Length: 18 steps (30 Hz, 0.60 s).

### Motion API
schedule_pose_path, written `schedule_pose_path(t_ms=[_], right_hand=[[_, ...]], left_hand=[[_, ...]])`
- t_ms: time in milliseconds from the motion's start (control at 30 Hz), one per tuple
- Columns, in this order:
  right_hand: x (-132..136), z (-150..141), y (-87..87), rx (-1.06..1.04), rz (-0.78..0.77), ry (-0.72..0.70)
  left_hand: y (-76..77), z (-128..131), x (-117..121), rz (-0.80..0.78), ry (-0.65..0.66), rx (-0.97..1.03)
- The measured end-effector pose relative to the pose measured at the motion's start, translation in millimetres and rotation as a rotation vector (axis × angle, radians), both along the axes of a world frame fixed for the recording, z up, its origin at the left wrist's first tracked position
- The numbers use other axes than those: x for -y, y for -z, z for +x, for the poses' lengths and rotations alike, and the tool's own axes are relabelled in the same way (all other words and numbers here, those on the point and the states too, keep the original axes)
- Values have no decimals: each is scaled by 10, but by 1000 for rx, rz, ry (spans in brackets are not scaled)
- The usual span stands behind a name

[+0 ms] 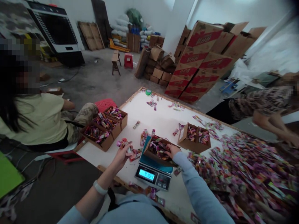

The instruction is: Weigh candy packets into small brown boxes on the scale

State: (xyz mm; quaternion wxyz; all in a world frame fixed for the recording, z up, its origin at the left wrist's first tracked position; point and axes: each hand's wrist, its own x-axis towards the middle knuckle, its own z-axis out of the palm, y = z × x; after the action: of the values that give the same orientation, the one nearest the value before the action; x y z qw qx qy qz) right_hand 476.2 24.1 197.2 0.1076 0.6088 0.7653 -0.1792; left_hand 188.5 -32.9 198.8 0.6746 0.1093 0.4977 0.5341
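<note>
On the blue-topped digital scale (pixel 154 172) at the near edge of the white table (pixel 161 119) sits an open cardboard box (pixel 158 150) filled with small bright sachets. The right hand (pixel 172 150) rests on the box's near rim, fingers curled over the edge and into the contents. The left hand (pixel 121 155), just left of the scale, grips a bunch of sachets (pixel 125 145) with its fingers closed around them. A second filled box (pixel 195 137) stands beyond, and three more boxes (pixel 105 126) line the table's left edge. A large heap of loose sachets (pixel 247 174) covers the right side. A seated person in a pale shirt (pixel 35 119) is at left; another person's arm (pixel 275 126) reaches in from the right.
</note>
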Motion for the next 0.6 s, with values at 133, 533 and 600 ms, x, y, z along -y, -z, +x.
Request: schedule_pose_path(t_ms=[133, 533, 600], right_hand=[[-64, 72, 59, -51, -17, 48], [-224, -305, 31, 116, 2, 66], [-238, -262, 16, 122, 16, 74]], left_hand=[[-53, 13, 57, 75, 70, -149], [-16, 215, 139, 80, 138, -85], [-29, 194, 161, 66, 145, -87]])
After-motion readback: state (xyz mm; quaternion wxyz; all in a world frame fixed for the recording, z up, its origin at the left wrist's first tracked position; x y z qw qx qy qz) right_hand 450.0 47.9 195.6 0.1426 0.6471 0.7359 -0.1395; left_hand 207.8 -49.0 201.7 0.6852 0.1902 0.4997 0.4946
